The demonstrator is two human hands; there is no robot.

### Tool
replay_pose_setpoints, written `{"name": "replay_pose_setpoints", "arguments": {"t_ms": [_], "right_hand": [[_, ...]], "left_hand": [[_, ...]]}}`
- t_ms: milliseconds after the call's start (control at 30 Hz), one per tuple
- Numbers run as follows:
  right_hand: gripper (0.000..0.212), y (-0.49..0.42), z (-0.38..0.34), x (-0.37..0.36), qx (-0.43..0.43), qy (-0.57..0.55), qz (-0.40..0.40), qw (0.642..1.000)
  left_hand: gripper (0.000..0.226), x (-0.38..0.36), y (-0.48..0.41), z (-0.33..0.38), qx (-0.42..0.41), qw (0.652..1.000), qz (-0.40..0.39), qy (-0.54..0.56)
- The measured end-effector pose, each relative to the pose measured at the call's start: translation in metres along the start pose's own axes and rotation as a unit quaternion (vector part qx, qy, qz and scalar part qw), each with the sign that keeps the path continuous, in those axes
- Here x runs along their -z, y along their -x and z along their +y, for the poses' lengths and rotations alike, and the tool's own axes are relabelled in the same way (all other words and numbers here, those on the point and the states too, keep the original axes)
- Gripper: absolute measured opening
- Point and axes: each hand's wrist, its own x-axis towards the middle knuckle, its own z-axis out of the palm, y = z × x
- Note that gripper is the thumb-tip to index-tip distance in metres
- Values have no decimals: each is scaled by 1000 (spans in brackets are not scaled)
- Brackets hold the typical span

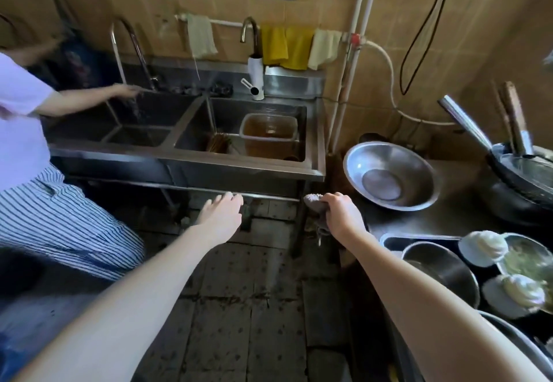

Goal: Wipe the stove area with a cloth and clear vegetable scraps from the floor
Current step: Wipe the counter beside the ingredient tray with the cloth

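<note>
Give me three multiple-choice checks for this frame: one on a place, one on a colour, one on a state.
1. Where does the plastic tub stand? A the sink's right basin B the floor C the counter
2. What colour is the hanging cloth beside the right tap? A blue B yellow C red
3. What is the right hand doing? A resting open B gripping a dark cloth C holding a bowl
Answers: 1 A, it sits inside that basin; 2 B, bright yellow on the rail; 3 B, its fingers curl round the cloth.
</note>
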Motion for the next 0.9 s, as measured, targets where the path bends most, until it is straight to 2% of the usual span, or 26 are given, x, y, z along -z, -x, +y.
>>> {"name": "replay_pose_setpoints", "arguments": {"t_ms": [200, 367, 600, 900], "right_hand": [[38, -60, -16, -16, 10, 3, -19, 1000], [40, -122, -35, -28, -14, 3, -2, 1000], [35, -209, -57, -53, -35, 11, -33, 999], [44, -271, -62, -108, -69, 25, -92, 993]], "left_hand": [[26, -4, -57, -24, -1, 1000, -3, 16], [24, 0, -124, -52, -29, 999, -5, 40], [26, -8, -205, -81, -49, 996, -17, 76], [26, -18, -285, -89, -65, 993, -30, 94]]}}
